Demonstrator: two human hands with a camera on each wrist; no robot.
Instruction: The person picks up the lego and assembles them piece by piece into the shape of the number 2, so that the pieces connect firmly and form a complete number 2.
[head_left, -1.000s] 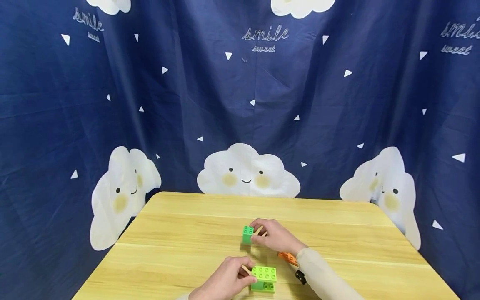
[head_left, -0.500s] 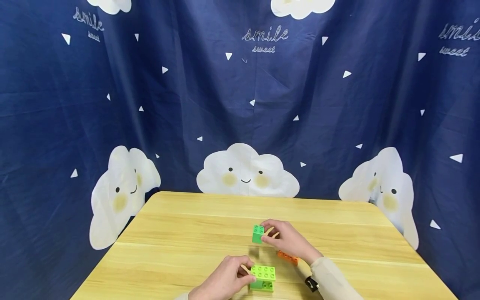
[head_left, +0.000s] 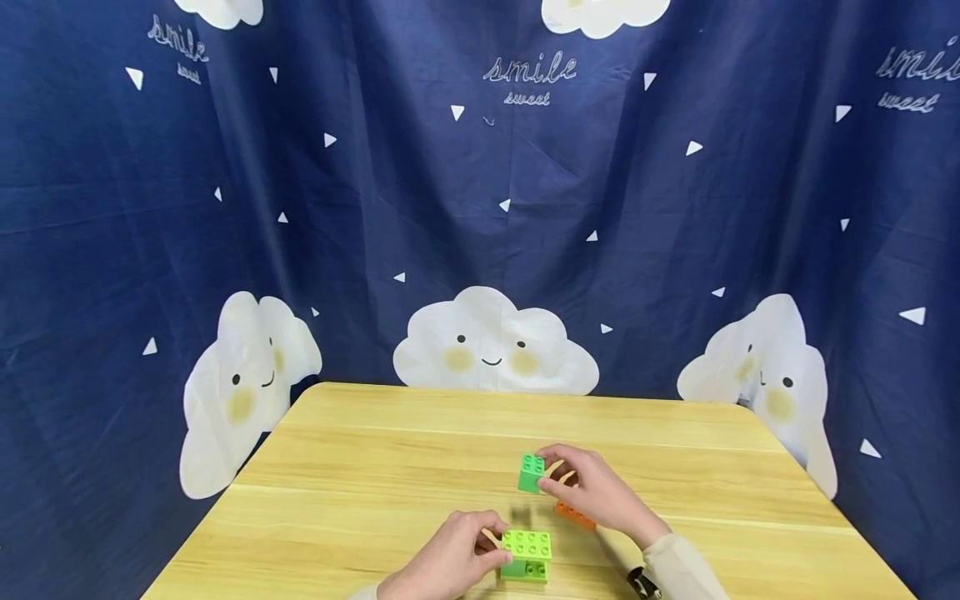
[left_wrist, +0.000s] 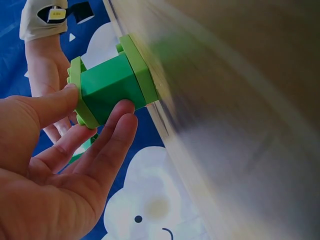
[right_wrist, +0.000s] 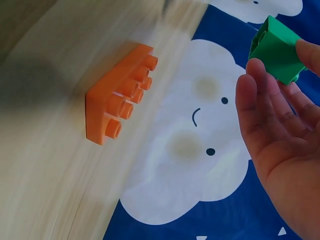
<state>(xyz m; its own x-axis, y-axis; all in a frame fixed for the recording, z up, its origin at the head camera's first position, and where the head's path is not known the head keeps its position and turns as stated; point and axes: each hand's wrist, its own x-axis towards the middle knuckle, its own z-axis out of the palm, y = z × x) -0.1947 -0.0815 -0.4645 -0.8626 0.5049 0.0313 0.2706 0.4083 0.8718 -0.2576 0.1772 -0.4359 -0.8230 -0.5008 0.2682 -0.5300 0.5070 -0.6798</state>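
Observation:
Near the table's front, my left hand (head_left: 452, 552) pinches a small stack of toy building bricks by its left end. The stack has a lime studded plate (head_left: 527, 543) on top, a dark green block (left_wrist: 111, 82) under its left end, and a second lime plate (left_wrist: 137, 67) at the bottom on the table. My right hand (head_left: 596, 492) holds a square green brick (head_left: 530, 482) between thumb and fingers, studs up, raised over the table beyond the stack. In the right wrist view that green brick (right_wrist: 276, 49) shows its hollow underside.
An orange studded brick (head_left: 574, 514) lies on the wooden table (head_left: 360, 467), below the right hand and behind the stack to its right. A dark blue curtain (head_left: 360, 208) with white clouds hangs past the table's far edge. A black device (head_left: 643, 582) is on the right wrist.
My right hand has carried the green brick to the right and slightly nearer, uncovering more of the orange brick. The left hand and the stack have stayed almost still.

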